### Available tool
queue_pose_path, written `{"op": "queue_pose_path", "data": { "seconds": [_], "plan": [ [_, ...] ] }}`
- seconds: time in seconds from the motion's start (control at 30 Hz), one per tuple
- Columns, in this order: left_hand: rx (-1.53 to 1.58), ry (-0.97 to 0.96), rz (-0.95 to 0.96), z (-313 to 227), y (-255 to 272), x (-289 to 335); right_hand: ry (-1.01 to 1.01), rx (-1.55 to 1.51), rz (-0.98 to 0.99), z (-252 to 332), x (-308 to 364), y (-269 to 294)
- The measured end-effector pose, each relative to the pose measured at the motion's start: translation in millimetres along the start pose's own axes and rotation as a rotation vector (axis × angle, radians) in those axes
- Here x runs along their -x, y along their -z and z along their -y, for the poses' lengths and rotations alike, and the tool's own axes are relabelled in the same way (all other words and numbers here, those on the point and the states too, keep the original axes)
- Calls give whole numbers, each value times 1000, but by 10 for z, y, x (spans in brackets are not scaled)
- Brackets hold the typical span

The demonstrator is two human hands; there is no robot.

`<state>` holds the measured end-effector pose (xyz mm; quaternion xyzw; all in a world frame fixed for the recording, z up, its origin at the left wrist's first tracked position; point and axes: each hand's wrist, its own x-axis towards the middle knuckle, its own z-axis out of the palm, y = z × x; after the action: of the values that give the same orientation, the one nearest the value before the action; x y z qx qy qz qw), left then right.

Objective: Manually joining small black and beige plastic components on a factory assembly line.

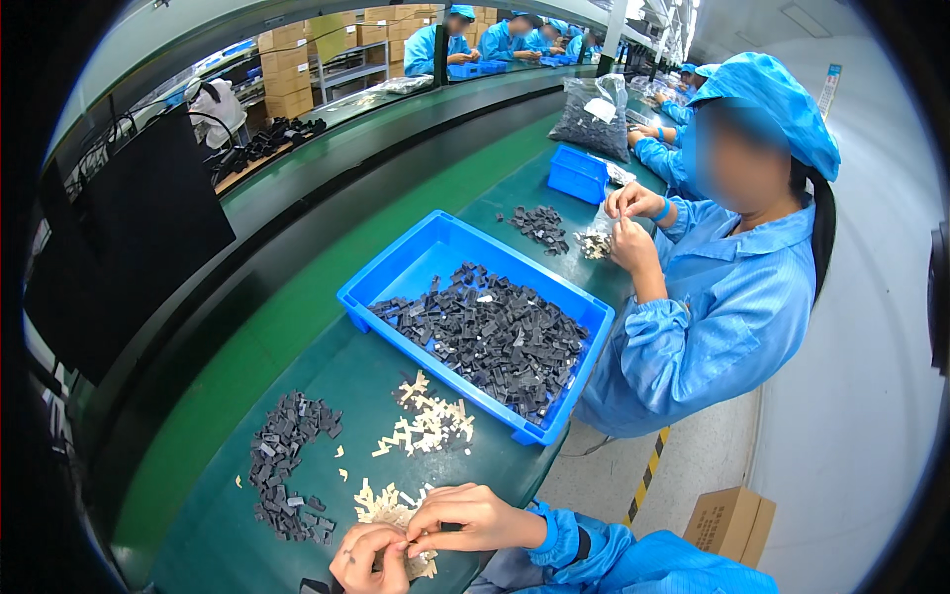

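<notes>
My left hand (366, 560) and my right hand (475, 519) meet at the bottom of the view, fingertips pinched together. Whatever sits between them is too small to make out; a dark speck shows where they touch. Beneath and just beyond my fingers lies a heap of cream-coloured small pieces (381, 503). A second cream pile (432, 424) is spread farther up the table. Left of both stretches a long pile of small black rectangular parts (282, 450). Many similar dark parts (495, 342) fill much of a large blue tray (391, 259) beyond.
A co-worker in a blue smock (708, 307) works at the right, near small dark (539, 228) and cream piles (594, 244). Farther off are a small blue bin (577, 175) and a clear bag of dark parts (592, 117). A green belt (267, 342) runs along the left; a carton (730, 530) stands on the floor.
</notes>
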<state>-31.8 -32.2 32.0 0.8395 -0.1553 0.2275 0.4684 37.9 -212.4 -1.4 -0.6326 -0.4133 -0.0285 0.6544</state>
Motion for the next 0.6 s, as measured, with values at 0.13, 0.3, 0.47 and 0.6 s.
{"op": "queue_pose_path", "data": {
  "seconds": [0.13, 0.3, 0.47, 0.6],
  "plan": [
    [37, 3, 7, -12, -6, -23, -33, -19, -11, -2, 8, -11],
    [9, 0, 2, -17, -6, -8, -53, 7, -5, 31, -2, -8],
    [-12, 5, -12, -10, -22, 16, -89, 18, 5, 56, -14, -6],
    [-25, 1, -18, -17, -22, 4, -99, 28, 5, 72, -27, -11]
  ]
}}
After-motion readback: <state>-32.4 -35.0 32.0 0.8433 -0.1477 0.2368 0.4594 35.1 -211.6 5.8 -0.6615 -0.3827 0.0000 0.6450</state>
